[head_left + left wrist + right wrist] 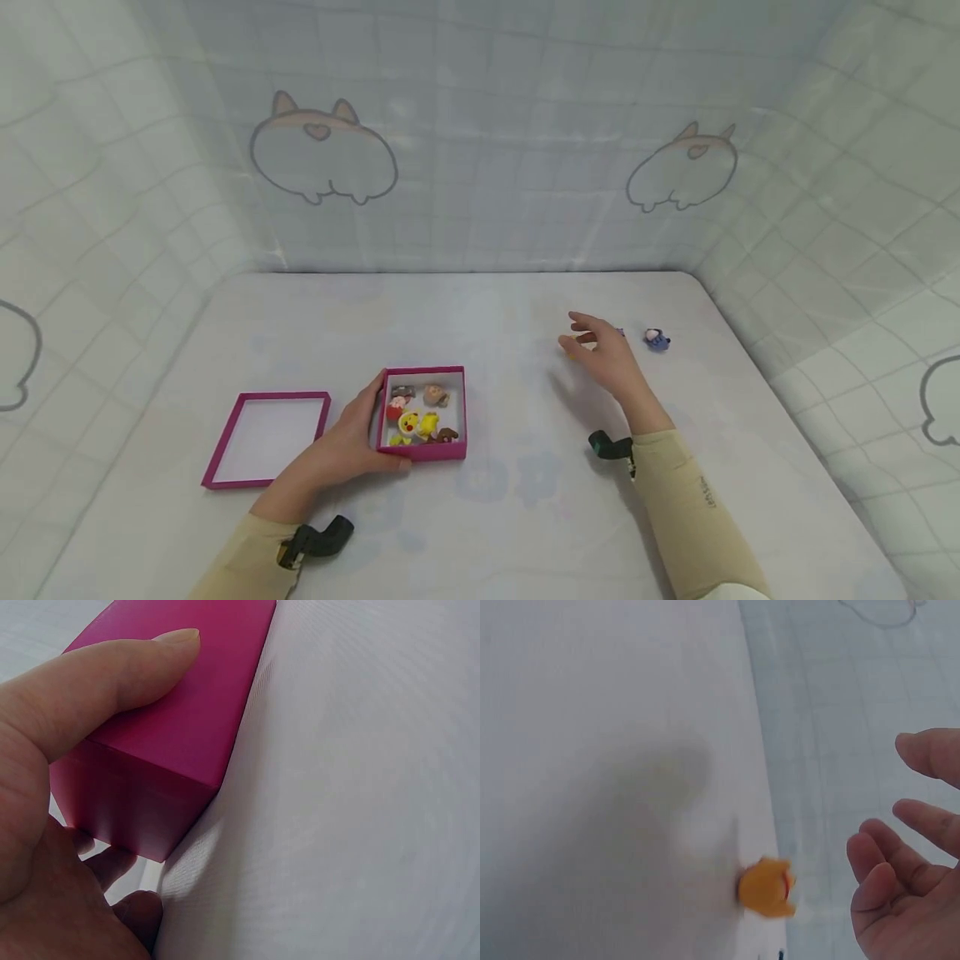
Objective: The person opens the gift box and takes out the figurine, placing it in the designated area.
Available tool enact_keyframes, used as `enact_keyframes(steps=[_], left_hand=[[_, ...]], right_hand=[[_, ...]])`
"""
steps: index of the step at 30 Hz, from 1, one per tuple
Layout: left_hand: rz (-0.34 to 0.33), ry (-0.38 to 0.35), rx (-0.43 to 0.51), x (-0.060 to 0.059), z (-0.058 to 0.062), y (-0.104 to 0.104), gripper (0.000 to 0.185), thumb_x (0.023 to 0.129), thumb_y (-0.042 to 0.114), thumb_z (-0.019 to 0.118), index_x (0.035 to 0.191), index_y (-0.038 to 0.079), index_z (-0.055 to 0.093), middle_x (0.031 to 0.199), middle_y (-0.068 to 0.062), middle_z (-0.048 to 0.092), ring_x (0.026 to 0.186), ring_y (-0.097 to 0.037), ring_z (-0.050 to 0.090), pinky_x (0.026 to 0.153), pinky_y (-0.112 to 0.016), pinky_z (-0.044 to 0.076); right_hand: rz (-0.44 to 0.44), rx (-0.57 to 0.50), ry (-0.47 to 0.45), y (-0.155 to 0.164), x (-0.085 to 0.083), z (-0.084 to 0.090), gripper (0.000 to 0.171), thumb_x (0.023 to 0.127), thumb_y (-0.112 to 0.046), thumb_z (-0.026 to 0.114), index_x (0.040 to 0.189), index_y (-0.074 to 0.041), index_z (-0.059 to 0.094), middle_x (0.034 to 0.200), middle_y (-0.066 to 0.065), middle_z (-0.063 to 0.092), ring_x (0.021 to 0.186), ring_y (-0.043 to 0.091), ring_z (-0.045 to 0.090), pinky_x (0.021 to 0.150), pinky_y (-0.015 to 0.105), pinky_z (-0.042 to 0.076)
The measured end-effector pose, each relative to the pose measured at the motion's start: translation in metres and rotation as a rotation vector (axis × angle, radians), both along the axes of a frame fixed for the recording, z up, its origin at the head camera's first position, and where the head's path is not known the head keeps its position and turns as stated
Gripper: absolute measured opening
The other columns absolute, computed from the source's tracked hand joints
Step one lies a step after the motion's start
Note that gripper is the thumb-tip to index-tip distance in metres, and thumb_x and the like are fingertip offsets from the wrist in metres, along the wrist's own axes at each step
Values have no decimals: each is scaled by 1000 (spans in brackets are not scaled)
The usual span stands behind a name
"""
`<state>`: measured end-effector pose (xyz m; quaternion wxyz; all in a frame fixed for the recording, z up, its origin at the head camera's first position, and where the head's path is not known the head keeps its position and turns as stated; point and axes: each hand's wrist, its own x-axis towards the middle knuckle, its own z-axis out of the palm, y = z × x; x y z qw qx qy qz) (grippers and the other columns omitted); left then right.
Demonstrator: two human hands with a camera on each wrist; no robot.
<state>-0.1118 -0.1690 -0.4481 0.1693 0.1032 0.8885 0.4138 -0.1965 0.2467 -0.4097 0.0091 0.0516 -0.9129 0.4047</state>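
Loosely, the right hand (611, 360) hovered with fingers (900, 834) spread over a small yellow toy (767, 888) near the bench's far right corner. It looked light, rigid, easiest pinched by its sides. Left hand (352, 437) gripped the one pink box (423, 414); one lid (266, 437) lay beside; one blue toy (657, 338) further right.

Head cam looks fwd and down from above over the whole table (525, 517), both hands in view. Left wrist cam sits v. close on the pink box (187, 727); right wrist cam looks past its fingers (900, 855) along the table, near an orange toy (766, 888).
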Motion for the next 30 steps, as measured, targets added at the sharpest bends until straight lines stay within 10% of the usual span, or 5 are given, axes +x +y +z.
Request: enact_keyframes(steps=[30], left_hand=[[-8, 23, 12, 2, 0, -3, 141, 59, 51, 91, 159, 24, -3, 162, -14, 12, 146, -39, 13, 107, -66, 27]], right_hand=[[322, -55, 38, -75, 28, 11, 46, 93, -35, 70, 137, -25, 58, 123, 2, 66, 105, 6, 61, 83, 39, 49]])
